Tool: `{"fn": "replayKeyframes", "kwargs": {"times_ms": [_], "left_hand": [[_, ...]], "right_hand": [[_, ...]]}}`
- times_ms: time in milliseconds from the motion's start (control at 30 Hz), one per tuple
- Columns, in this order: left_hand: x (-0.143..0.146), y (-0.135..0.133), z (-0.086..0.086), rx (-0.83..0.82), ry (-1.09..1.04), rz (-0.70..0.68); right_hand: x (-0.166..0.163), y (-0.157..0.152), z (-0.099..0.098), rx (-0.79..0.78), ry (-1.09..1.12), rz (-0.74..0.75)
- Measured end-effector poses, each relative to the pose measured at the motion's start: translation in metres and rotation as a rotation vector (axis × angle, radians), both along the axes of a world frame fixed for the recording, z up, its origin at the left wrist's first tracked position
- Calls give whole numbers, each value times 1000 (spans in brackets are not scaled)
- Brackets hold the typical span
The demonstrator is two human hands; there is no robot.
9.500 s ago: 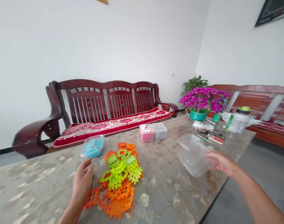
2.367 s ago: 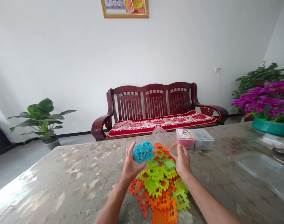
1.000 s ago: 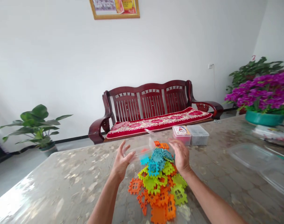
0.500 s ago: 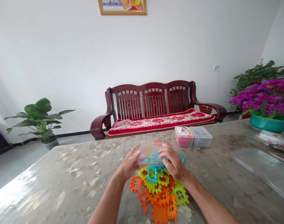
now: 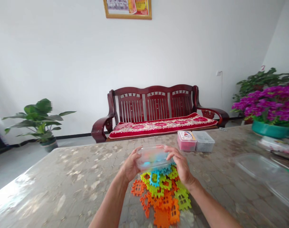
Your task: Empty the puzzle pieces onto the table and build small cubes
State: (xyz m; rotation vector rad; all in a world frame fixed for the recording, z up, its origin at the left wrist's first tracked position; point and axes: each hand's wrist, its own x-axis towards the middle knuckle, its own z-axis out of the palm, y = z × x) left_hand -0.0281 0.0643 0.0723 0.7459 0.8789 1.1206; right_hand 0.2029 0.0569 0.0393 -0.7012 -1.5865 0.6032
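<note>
A clear plastic box (image 5: pixel 151 158) is held up between my two hands, above the far part of a heap of toy pieces. My left hand (image 5: pixel 131 163) grips its left end, thumb along the rim. At the right end, the curled fingers of my right hand (image 5: pixel 180 162) hold the rim. Blurred colours show through the clear plastic; whether any piece lies inside I cannot tell. Below and nearer to me are interlocking blocks with notched edges: blue blocks (image 5: pixel 155 179), green blocks (image 5: pixel 182 199) and orange blocks (image 5: pixel 162 217).
The heap rests on a patterned table (image 5: pixel 70 183). Behind it stand a pink-filled box (image 5: pixel 186 144) and a clear lidded box (image 5: pixel 203 144). Clear lids (image 5: pixel 253 166) lie at the right, near a teal flowerpot (image 5: pixel 271 129). A wooden bench (image 5: pixel 156 104) stands beyond the table.
The clear box has turned so that its rim outline shows more plainly. My right hand has moved a little rightward, from over the box to its right end. The heap looks unchanged.
</note>
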Motion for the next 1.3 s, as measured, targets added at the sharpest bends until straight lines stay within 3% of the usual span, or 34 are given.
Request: {"fn": "replayKeyframes", "kwargs": {"times_ms": [133, 200, 267, 333, 400, 600, 700, 800, 933, 1067, 1300], "left_hand": [[10, -6, 7, 83, 19, 27], [15, -8, 7, 103, 10, 35], [19, -9, 5, 107, 13, 54], [25, -11, 3, 116, 18, 74], [33, -14, 2, 135, 10, 79], [65, -37, 0, 231, 43, 35], [74, -45, -8, 247, 145, -60], [70, -45, -12, 273, 277, -106], [54, -33, -2, 273, 269, -18], [37, -15, 0, 255, 262, 151], [9, 18, -48, 238, 408, 479]], "right_hand": [[3, 2, 9, -312, 195, -167], [10, 1, 18, -555, 241, -71], [19, -3, 28, -772, 196, 116], [27, -8, 38, -868, 110, 237], [32, -14, 44, -867, 73, 255], [41, -27, 42, -777, 120, 100], [69, -27, 42, -836, 71, 68], [117, -22, 46, -912, 34, -3], [178, -12, 52, -1023, -77, -188], [212, -7, 59, -1009, -120, -331], [256, -5, 61, -953, -5, -497]]}}
